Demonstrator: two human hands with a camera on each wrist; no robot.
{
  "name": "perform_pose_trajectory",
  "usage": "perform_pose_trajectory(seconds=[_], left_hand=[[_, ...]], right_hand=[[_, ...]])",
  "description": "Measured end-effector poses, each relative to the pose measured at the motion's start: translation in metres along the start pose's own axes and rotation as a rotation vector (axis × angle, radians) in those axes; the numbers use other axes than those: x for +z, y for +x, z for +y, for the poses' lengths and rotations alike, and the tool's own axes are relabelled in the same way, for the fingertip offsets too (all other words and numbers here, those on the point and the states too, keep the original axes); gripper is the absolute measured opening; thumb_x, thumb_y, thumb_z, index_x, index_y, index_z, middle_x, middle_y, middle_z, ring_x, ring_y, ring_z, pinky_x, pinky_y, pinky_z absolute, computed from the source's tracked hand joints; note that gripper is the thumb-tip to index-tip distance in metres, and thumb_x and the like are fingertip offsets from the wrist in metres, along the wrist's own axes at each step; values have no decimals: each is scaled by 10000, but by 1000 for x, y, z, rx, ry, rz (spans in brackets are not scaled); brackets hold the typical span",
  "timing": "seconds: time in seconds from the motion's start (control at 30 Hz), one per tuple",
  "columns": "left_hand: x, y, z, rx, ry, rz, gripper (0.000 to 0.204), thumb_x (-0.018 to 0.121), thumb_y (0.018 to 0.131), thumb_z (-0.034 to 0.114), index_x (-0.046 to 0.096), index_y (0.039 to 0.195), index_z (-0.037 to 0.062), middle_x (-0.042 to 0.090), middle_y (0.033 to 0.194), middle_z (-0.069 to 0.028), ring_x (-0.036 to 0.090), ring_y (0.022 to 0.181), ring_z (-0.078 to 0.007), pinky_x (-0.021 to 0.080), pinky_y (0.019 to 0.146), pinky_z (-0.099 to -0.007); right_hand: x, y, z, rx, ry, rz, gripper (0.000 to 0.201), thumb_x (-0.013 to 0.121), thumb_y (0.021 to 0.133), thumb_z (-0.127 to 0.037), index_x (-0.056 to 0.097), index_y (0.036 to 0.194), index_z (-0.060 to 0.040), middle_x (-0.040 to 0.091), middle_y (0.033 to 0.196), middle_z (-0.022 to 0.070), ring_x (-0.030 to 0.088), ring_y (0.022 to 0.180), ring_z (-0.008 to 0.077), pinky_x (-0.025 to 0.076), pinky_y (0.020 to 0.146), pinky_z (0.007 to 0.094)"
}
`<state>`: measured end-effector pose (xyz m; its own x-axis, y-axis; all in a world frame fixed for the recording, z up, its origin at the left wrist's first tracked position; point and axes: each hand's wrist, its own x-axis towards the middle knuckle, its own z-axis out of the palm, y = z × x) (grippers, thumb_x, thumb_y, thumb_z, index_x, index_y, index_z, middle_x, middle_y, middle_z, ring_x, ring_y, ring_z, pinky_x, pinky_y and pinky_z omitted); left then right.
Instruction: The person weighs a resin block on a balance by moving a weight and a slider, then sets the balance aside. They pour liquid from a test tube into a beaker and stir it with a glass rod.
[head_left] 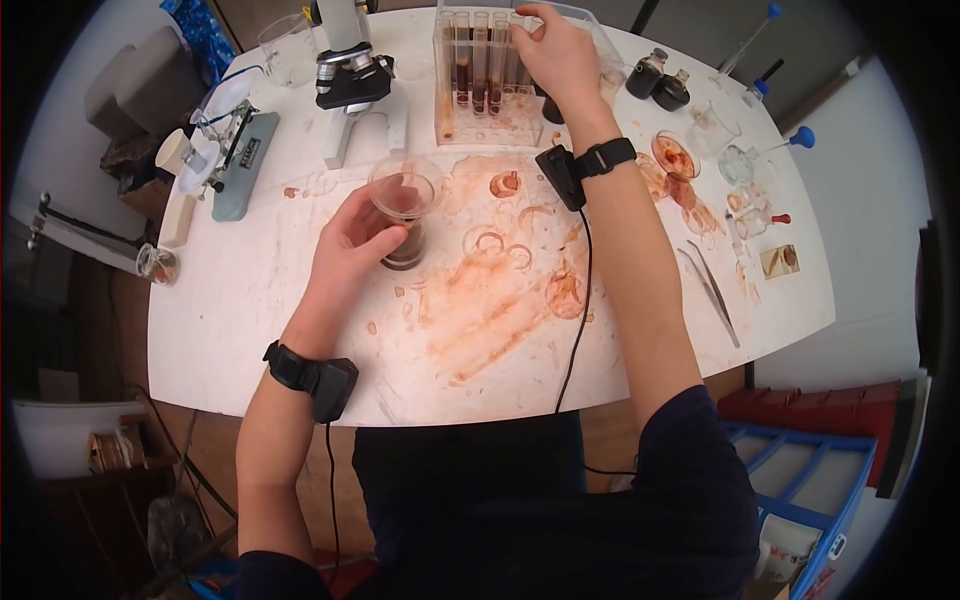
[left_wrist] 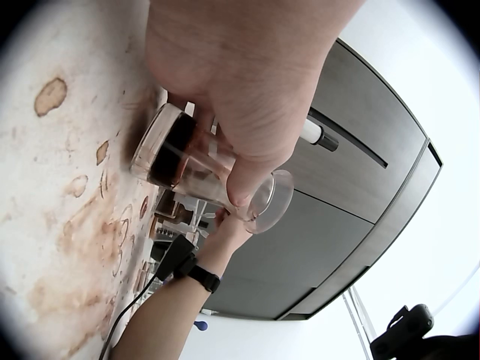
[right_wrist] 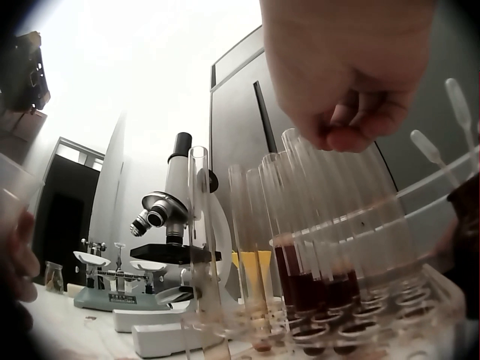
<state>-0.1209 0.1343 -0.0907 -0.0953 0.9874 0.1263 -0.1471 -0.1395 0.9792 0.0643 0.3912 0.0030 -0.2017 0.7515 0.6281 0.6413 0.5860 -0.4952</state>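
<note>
My left hand (head_left: pixel 358 235) grips a clear flared-rim jar (head_left: pixel 404 190), fingers and thumb wrapped about its side. Dark red-brown liquid (left_wrist: pixel 174 150) fills the jar's lower part, close over the stained tabletop. At the back, my right hand (head_left: pixel 562 55) is over the test tube rack (head_left: pixel 458 128), its thumb and forefinger pinching at the top of a test tube (head_left: pixel 516 42). Curled fingertips overlap the tube tops in the right wrist view. Several neighbouring test tubes (right_wrist: pixel 283 217) stand upright, some with dark red liquid at the bottom.
A microscope (head_left: pixel 352 75) and a balance scale (head_left: pixel 245 165) stand left of the rack. To the right are dark bottles (head_left: pixel 668 90), a stained petri dish (head_left: pixel 675 155), a glass flask (head_left: pixel 737 165) and tweezers (head_left: pixel 712 295). Reddish stains mark the white table (head_left: pixel 250 330).
</note>
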Motion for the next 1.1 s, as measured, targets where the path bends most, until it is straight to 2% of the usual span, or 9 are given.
perform_pose_trajectory(seconds=[0.1, 0.2, 0.3, 0.4, 0.5, 0.6, 0.8, 0.9, 1.1], left_hand=[[0, 0, 2, -1, -17, -5, 600, 699, 906, 70, 471, 1458, 6, 586, 1386, -87, 552, 1287, -191, 414, 1101, -341], [-2, 1, -1, 4, -28, -6, 575, 673, 912, 11, 475, 1452, 10, 582, 1384, -78, 554, 1283, -187, 427, 1094, -336], [-1, 0, 0, -3, -10, -4, 638, 720, 901, 126, 460, 1470, 3, 584, 1394, -91, 542, 1299, -193, 394, 1116, -346], [0, 0, 1, -13, -4, -1, 676, 740, 896, 179, 451, 1481, 0, 585, 1400, -98, 537, 1307, -197, 379, 1127, -351], [0, 0, 1, -13, -8, -4, 676, 737, 897, 175, 449, 1483, 2, 587, 1399, -100, 537, 1308, -198, 379, 1128, -352], [-1, 0, 0, -12, -11, -6, 674, 737, 897, 175, 451, 1483, 5, 586, 1399, -100, 535, 1310, -198, 377, 1130, -355], [0, 0, 1, 0, -23, -1, 593, 692, 912, 66, 469, 1460, 14, 589, 1379, -85, 551, 1287, -187, 411, 1107, -342], [1, -1, 4, 2, -32, -7, 559, 665, 923, 9, 477, 1450, 16, 592, 1367, -75, 562, 1268, -177, 432, 1090, -330], [0, 0, 2, 11, -35, -21, 552, 664, 927, 13, 482, 1448, 19, 599, 1355, -69, 568, 1249, -169, 438, 1073, -322]], right_hand=[[20, 5, 20, -68, -119, 76, 298, 656, 904, -345, 724, 1134, -168, 754, 792, 105, 738, 818, 324, 579, 767, 449], [15, 6, 24, -66, -134, 55, 323, 649, 898, -349, 709, 1162, -173, 753, 814, 114, 736, 842, 332, 576, 782, 462], [10, 7, 21, -50, -37, 97, 348, 664, 889, -371, 709, 1156, -154, 753, 840, 136, 734, 845, 339, 575, 781, 452], [-19, 2, -17, 54, 126, 5, 306, 646, 899, -249, 693, 1101, -24, 729, 871, 208, 709, 853, 383, 565, 771, 453], [-10, 2, -6, -59, -54, 18, 376, 681, 886, -456, 717, 1097, -146, 736, 831, 31, 727, 835, 263, 568, 737, 395], [-9, -3, -14, -37, -154, -49, 378, 681, 880, -392, 713, 1135, -115, 750, 845, 154, 731, 846, 353, 571, 785, 453], [2, -8, -6, -93, -171, -65, 361, 696, 871, -393, 739, 1021, -67, 747, 848, 170, 727, 851, 363, 569, 770, 459], [7, -6, -2, -66, -232, -103, 382, 679, 875, -449, 740, 1062, -120, 759, 921, 93, 728, 894, 309, 572, 792, 421], [8, -6, -5, -78, -126, 8, 329, 676, 884, -369, 743, 1026, -80, 746, 840, 171, 729, 858, 348, 571, 773, 447]])
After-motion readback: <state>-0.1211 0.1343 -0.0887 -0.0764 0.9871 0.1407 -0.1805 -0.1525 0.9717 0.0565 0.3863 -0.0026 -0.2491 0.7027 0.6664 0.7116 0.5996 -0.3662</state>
